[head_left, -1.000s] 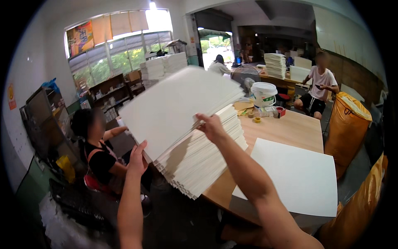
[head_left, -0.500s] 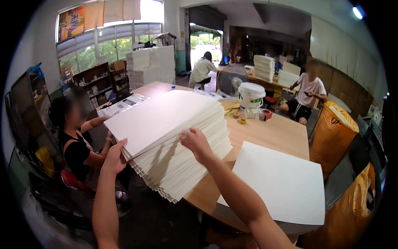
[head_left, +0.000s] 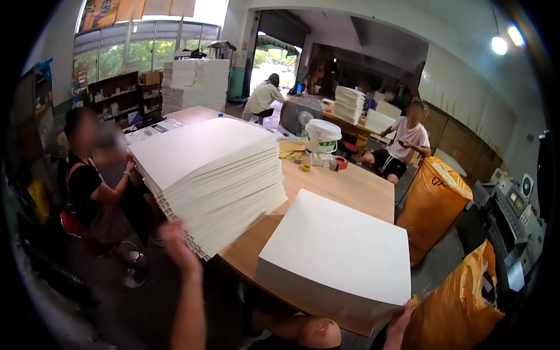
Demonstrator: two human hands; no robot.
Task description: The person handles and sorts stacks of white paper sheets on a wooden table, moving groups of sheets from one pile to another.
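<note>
A tall, slanting stack of large white sheets [head_left: 227, 186] with fanned edges stands on the table's left part. My left hand [head_left: 179, 248] is raised just off its near lower corner, apart from the paper, its fingers smeared by motion. Nearer and to the right lies a second, squarer stack of white sheets [head_left: 335, 248], its top sheet slightly curved. My right hand [head_left: 400, 319] rests against this stack's near right corner, fingers stretched along its side; part of the hand is hidden at the stack's edge.
On the wooden table [head_left: 364, 192] stand a white bucket [head_left: 322, 137], tape rolls [head_left: 305, 167] and a fan [head_left: 300, 115]. Orange sacks [head_left: 434, 204] stand at the right. One person [head_left: 96, 181] sits close at the left stack; two others sit farther back. My knee [head_left: 321, 332] is below the table edge.
Both hands have left the tall stack; my left hand dropped below its corner, my right hand moved to the right stack's near corner. The view has swung right.
</note>
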